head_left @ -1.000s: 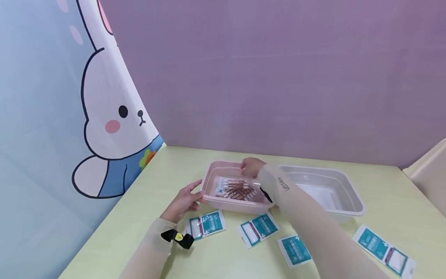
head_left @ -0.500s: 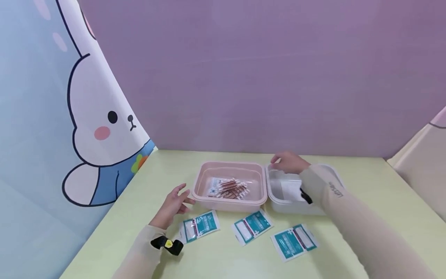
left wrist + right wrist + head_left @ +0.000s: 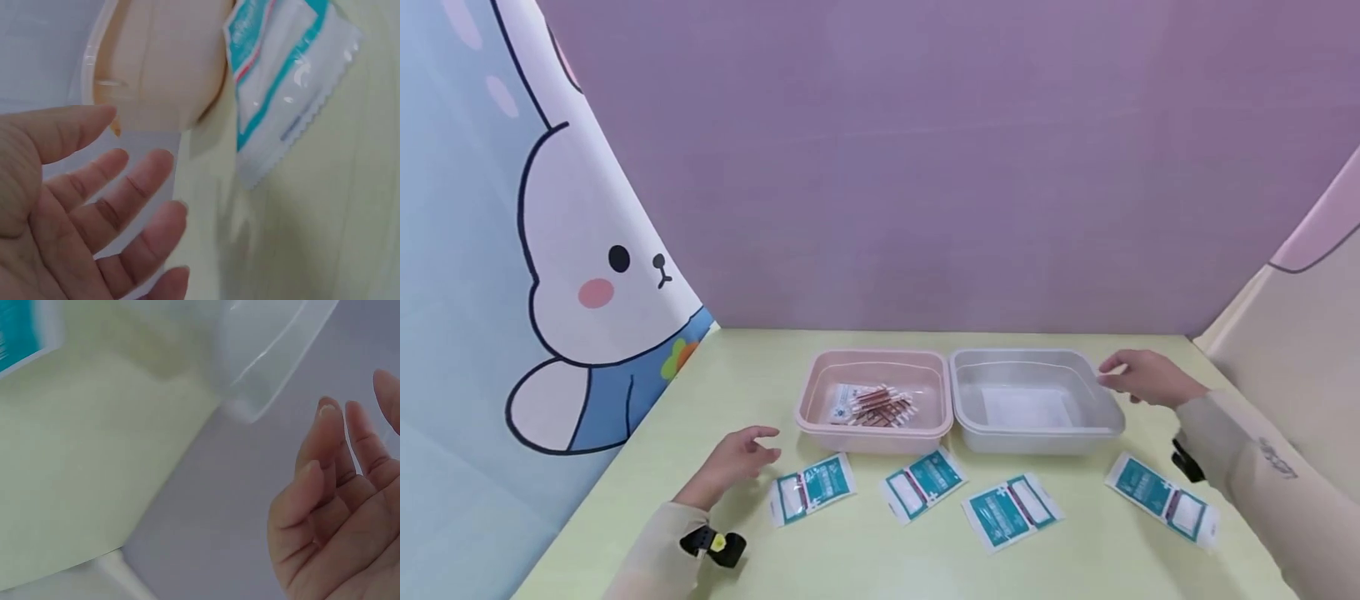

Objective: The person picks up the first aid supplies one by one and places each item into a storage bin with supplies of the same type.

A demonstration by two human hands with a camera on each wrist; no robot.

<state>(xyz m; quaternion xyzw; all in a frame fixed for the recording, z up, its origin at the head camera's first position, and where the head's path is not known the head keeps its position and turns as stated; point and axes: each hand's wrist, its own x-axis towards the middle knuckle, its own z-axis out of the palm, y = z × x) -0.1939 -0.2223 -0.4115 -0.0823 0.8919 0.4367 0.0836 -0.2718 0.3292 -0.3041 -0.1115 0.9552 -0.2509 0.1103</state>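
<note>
A pink plastic basin (image 3: 872, 442) stands on the table with a bundle of brown-and-white swabs (image 3: 883, 407) and a small clear packet inside. Close on its right is a pale grey basin (image 3: 1037, 442) with a whitish rectangle on its floor. My right hand (image 3: 1150, 379) hovers beside the grey basin's right end, fingers loosely bent, nothing in them; whether it touches the rim I cannot tell. My left hand (image 3: 730, 467) is held apart from the pink basin, at its front left, fingers spread and holding nothing, as the left wrist view (image 3: 75, 206) also shows.
Several teal-and-white sealed packets (image 3: 1011, 510) lie in a row on the pale yellow table (image 3: 865, 567) before the basins; the rightmost packet (image 3: 1165, 498) is near my right sleeve. A purple backdrop (image 3: 925, 167) rises behind, with a rabbit-print panel (image 3: 595, 250) at left.
My right hand has gone from inside the pink basin, across the grey basin, to its right end. My left hand has let go of the pink basin's rim and drawn back left.
</note>
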